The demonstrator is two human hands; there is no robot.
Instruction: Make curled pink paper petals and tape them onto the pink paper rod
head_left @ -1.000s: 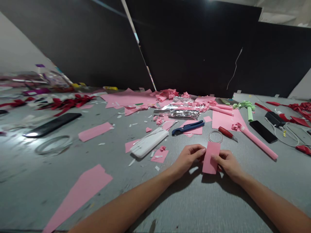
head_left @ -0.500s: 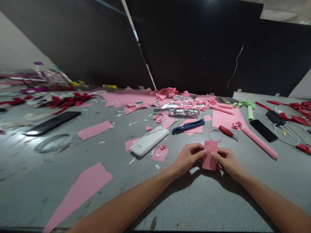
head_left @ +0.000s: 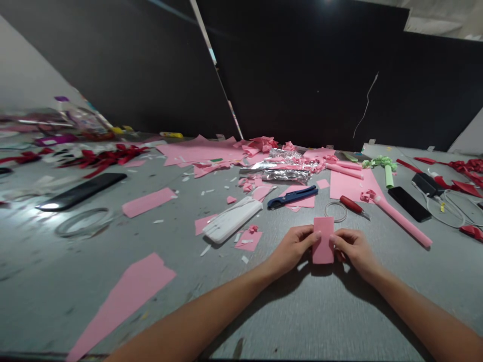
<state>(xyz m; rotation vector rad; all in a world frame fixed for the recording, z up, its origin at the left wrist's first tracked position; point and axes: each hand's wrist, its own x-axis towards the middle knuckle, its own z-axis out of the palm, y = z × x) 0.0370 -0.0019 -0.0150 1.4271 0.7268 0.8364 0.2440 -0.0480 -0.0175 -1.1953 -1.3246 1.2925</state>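
A small pink paper rectangle (head_left: 323,240) stands upright just above the grey table (head_left: 234,301), pinched from both sides. My left hand (head_left: 292,247) grips its left edge with thumb and fingers closed. My right hand (head_left: 353,250) holds the right edge the same way. Both forearms reach in from the bottom of the view. Just beyond the paper lie a thin wire ring (head_left: 335,211) and a red-handled knife (head_left: 352,206).
Blue-handled pliers (head_left: 292,196), a white case (head_left: 232,220), crumpled foil (head_left: 285,171), pink paper scraps and sheets (head_left: 149,202), a pink rolled stem (head_left: 400,218), a green paper stem (head_left: 388,173), two black phones (head_left: 409,203) (head_left: 81,191), a tape roll (head_left: 83,222) and red ribbons (head_left: 101,158) litter the table.
The pink paper has turned slightly and now stands straighter between my fingers. Both hands have stayed in about the same spot.
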